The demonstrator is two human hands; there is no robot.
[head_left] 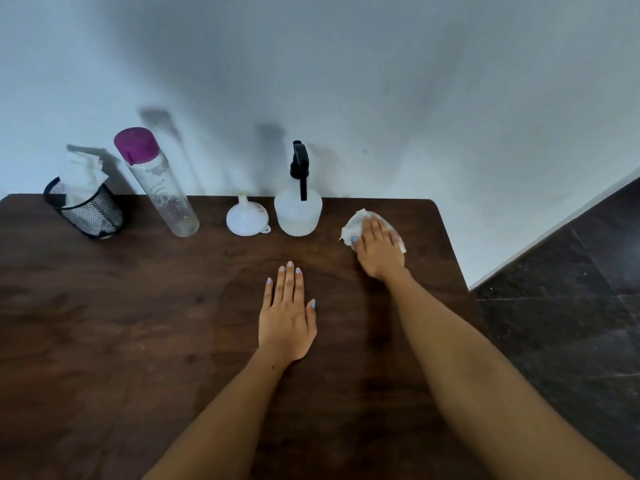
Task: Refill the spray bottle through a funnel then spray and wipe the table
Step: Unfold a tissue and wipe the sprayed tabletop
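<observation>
A translucent spray bottle (298,209) with a black trigger head stands upright at the back of the dark wooden table (121,323). A white funnel (246,218) lies upside down just left of it. Further left stands a tall clear water bottle (159,188) with a purple cap. My right hand (379,249) presses flat on a crumpled white tissue (356,225) at the back right of the table, right of the spray bottle. My left hand (287,313) rests flat, palm down, on the middle of the table and holds nothing.
A black mesh cup (88,213) with white tissues sticking out stands at the back left corner. A pale wall rises right behind the table. The table's right edge drops to a dark tiled floor (571,289).
</observation>
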